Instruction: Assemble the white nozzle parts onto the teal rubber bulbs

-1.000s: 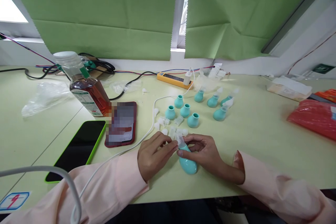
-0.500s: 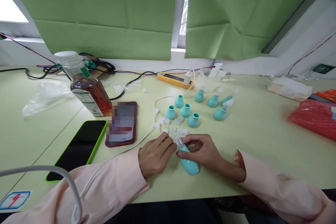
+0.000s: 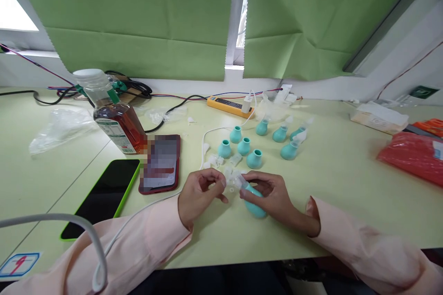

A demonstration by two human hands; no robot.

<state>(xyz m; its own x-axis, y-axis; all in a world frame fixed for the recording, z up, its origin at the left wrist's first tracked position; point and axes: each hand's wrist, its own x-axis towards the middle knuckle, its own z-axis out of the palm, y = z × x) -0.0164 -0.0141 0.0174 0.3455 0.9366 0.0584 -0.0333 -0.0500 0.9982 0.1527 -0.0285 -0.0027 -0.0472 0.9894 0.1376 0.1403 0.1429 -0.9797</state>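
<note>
My right hand [image 3: 273, 193] is closed round a teal rubber bulb [image 3: 255, 207] with a clear plastic neck [image 3: 238, 180] pointing up and to the left. To the left of that neck, my left hand [image 3: 202, 193] is in a pinch, thumb against forefinger; whatever lies between the fingertips is too small to make out. Small clear plastic parts [image 3: 217, 160] lie just beyond both hands. Several open-mouthed teal bulbs [image 3: 244, 146] stand behind these parts. Farther right are several teal bulbs [image 3: 289, 150] fitted with clear tips.
At left are a black-screened phone [image 3: 104, 198] in a green case, a phone [image 3: 162, 166] in a red case and a bottle [image 3: 119, 122] of amber liquid. A yellow power strip [image 3: 226, 106] lies at the back. A red plastic bag [image 3: 408, 156] is at far right.
My left hand has drawn back from the bulb's neck, its fingers turning upward. The bulb in my right hand has shifted slightly up and to the right.
</note>
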